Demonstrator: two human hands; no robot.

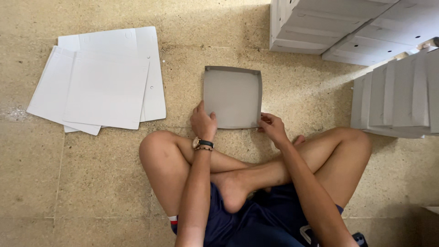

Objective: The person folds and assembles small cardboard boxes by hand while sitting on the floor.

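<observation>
- Two bare hands at the near edge of a shallow grey cardboard tray point(232, 97), which lies flat on the speckled stone floor point(91, 174) directly in front of the seated person's crossed legs point(238, 178).
- Left hand point(203, 122): at the tray's near left corner, fingers curled down and narrow, touching the edge. Whether it pinches the wall or only presses on it cannot be told from this view.
- A wristwatch point(202, 143) with a dark strap and a thin bracelet sit on the left wrist.
- Right hand point(273, 126): at the tray's near right corner, fingers bent and close together, fingertips against the corner wall; grip looks like a light pinch on the cardboard, not certain.
- Tray: roughly square, open side up, low walls raised along the far, left and right sides; inside grey, bare.
- Several flat white cardboard sheets point(103, 84) lie overlapped on the floor to the left, well apart from the tray; small punched holes show near their right edges.
- One stack of white folded boxes point(338, 27) stands beyond the tray at upper right.
- Another row of white boxes on edge point(398, 98) stands at far right, near the right knee.
- Person wears dark blue shorts point(256, 219); feet are bare.
</observation>
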